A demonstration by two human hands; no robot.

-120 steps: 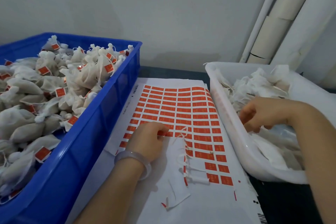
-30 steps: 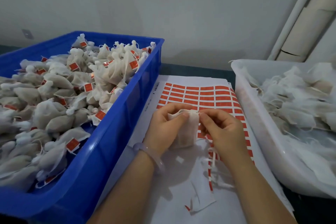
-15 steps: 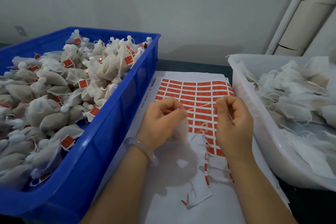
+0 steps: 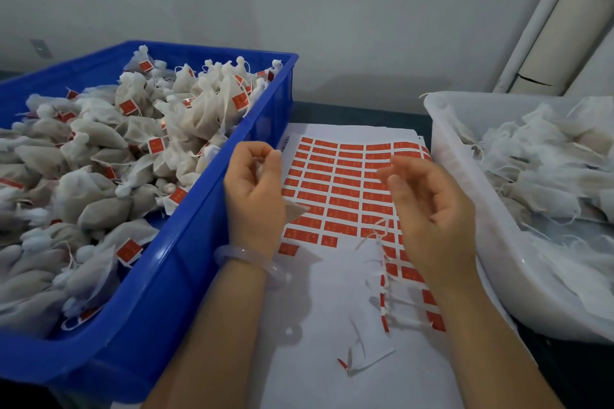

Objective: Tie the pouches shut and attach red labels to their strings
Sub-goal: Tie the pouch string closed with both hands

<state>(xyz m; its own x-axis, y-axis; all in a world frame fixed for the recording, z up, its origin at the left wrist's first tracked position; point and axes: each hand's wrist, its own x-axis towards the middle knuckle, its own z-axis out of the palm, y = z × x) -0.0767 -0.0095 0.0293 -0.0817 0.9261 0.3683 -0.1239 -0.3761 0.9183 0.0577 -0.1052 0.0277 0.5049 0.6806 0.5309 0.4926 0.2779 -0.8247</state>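
Observation:
My left hand [image 4: 254, 196] grips a small white mesh pouch [image 4: 296, 209] over the left edge of the label sheet. The pouch's gathered top shows between the fingers, and a bottom corner pokes out on the right. My right hand [image 4: 428, 202] hovers to the right above the sheet of red labels [image 4: 342, 189], its fingers loosely curled and blurred, with nothing plainly held. A thin string [image 4: 375, 233] lies just under that hand; I cannot tell where it leads.
On the left, a blue crate [image 4: 199, 226] is piled with tied pouches bearing red labels [image 4: 133, 143]. A white tub [image 4: 465, 209] of untied pouches [image 4: 548, 169] stands on the right. Torn backing strips [image 4: 385, 279] litter the sheet's lower part. Behind is a grey wall.
The right hand took a pouch from the white tub and brought it to the left hand. Both hands pulled its string apart; now the right hand has loosened while the left keeps the pouch.

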